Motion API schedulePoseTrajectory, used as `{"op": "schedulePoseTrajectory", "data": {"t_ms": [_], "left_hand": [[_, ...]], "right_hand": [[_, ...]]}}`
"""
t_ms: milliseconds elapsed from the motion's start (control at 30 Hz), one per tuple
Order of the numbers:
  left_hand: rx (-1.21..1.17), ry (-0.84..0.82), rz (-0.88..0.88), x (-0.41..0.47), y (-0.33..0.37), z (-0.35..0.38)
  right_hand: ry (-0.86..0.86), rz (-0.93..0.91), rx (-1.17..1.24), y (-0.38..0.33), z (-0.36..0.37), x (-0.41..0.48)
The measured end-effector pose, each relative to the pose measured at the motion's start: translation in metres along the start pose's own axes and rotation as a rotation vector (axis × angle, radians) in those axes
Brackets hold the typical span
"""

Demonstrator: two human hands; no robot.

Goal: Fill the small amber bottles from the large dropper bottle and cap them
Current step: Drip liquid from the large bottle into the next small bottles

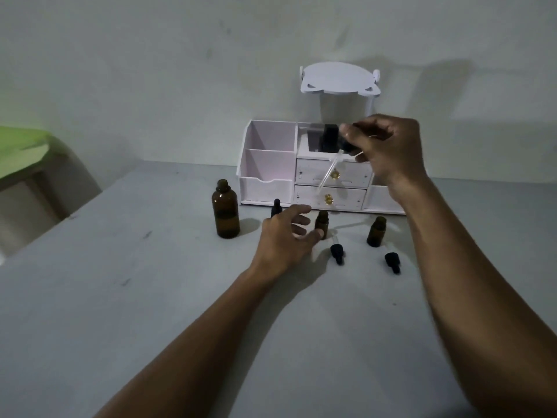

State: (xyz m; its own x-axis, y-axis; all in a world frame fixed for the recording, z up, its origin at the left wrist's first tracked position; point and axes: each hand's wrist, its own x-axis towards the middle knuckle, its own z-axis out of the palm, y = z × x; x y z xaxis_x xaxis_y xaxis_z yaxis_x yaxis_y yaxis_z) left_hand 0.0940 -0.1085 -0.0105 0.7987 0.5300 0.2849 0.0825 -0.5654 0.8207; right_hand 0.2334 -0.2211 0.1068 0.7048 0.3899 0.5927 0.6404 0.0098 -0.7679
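The large amber bottle (225,210) stands uncapped on the grey table at the left. My right hand (388,146) is raised and holds the big dropper (328,173) by its black bulb, glass tube slanting down to the left. My left hand (286,236) rests on the table with fingers spread, thumb touching a small uncapped amber bottle (322,221). A second small uncapped bottle (376,232) stands to the right. Two small black dropper caps (337,253) (392,262) lie in front of them. A capped small bottle (276,207) pokes up behind my left hand.
A white desk organiser (271,176) with two gold-knobbed drawers and open compartments stands against the wall behind the bottles; a dark box sits in its top tray. A green-topped stool (21,146) is at the far left beyond the table edge.
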Motion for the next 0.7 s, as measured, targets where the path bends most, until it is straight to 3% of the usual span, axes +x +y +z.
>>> {"op": "schedulePoseTrajectory", "data": {"t_ms": [100, 200, 367, 467, 700], "left_hand": [[-0.033, 0.136, 0.111, -0.010, 0.005, -0.029], [-0.091, 0.397, 0.229, -0.016, -0.001, -0.065], [-0.033, 0.680, 0.173, -0.014, -0.034, -0.116], [-0.043, 0.635, 0.050, -0.011, -0.063, -0.133], [-0.225, 0.286, -0.093, -0.010, -0.095, -0.141]], "right_hand": [[-0.011, -0.007, 0.109, -0.014, 0.006, -0.002], [-0.082, -0.029, 0.224, -0.032, 0.019, -0.007], [-0.127, -0.029, 0.319, -0.049, 0.056, -0.009], [-0.125, -0.012, 0.373, -0.052, 0.081, -0.009], [-0.123, -0.001, 0.417, -0.060, 0.116, -0.006]]}}
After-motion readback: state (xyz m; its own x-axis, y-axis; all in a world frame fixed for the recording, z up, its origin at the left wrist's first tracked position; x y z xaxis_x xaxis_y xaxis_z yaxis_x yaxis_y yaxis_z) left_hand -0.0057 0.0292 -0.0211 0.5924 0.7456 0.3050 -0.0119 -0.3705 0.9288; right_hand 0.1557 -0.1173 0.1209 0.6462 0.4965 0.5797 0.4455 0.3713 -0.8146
